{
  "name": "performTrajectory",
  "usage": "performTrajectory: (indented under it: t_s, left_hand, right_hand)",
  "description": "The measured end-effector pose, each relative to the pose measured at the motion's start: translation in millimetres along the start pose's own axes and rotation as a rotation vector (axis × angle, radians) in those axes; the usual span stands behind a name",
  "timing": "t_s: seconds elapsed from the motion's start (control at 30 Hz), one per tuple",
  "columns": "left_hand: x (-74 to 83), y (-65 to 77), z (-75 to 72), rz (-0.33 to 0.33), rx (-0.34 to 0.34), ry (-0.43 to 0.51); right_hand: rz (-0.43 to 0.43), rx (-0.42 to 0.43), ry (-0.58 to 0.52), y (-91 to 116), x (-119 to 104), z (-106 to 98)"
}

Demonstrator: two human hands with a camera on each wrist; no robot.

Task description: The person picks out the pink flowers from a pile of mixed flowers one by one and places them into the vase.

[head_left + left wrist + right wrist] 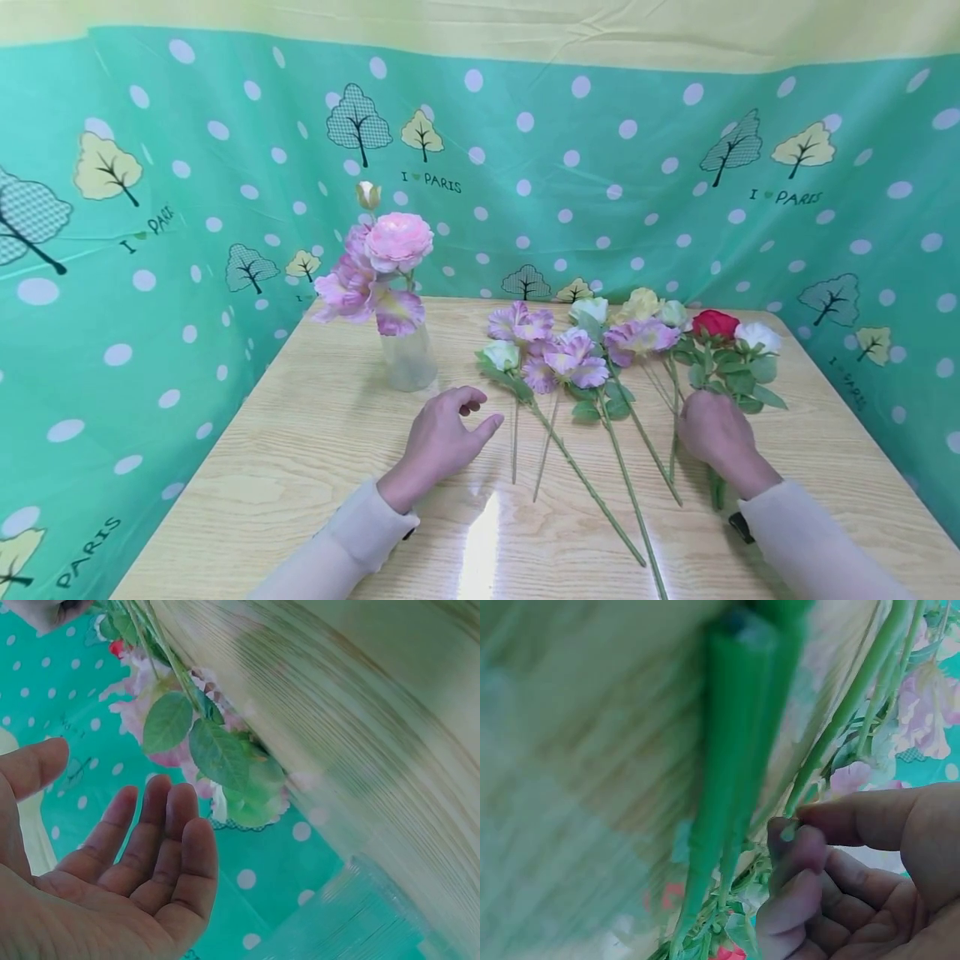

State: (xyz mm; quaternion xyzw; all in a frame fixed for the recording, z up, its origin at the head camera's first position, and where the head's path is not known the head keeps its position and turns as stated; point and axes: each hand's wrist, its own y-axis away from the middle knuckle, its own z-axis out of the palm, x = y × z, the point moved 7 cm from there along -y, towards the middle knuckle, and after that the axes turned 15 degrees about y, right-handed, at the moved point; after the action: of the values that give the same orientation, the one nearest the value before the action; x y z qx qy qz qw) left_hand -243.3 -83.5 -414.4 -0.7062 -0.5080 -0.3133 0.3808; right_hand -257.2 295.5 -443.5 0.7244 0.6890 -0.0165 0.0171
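Observation:
My right hand (716, 429) is low over the table's right side, thumb and fingertips pinching a thin green flower stem (821, 754). Which bloom this stem carries cannot be told. Thick green stems (731, 750) pass beside that hand; a red rose (716, 324) and a white rose (759, 337) lie just beyond it. My left hand (447, 437) hovers over the middle with relaxed, slightly bent fingers and holds nothing. Behind and left of it stands a clear vase (410, 362) with a pink flower (400, 242), purple petals (348, 287) and a closed bud (368, 195).
Several loose flowers lie across the table (300, 467), among them purple ones (573, 358), a pale green rose (501, 356) and a yellow bloom (641, 304). Their stems point toward the front edge. A green dotted curtain (525, 208) hangs behind and at both sides.

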Motion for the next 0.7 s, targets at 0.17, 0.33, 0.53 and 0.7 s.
performTrajectory:
  t_s: [0.17, 0.33, 0.53, 0.7]
  left_hand:
    - [-0.5, -0.1, -0.5, -0.002, -0.001, 0.001]
    - [0.1, -0.7, -0.9, 0.014, 0.006, -0.002]
    - [-0.2, -1.0, -0.1, 0.014, 0.007, -0.005]
    - [-0.2, -0.7, 0.5, 0.003, 0.001, -0.01]
  right_hand:
    - [-0.006, 0.065, -0.055, 4.0, -3.6, -5.3]
    - [-0.009, 0.121, -0.093, 8.4, -7.5, -13.2]
    - [-0.017, 0.161, -0.119, 13.2, -13.2, -22.3]
    - [-0.02, 0.181, -0.142, 17.2, -18.2, -27.4]
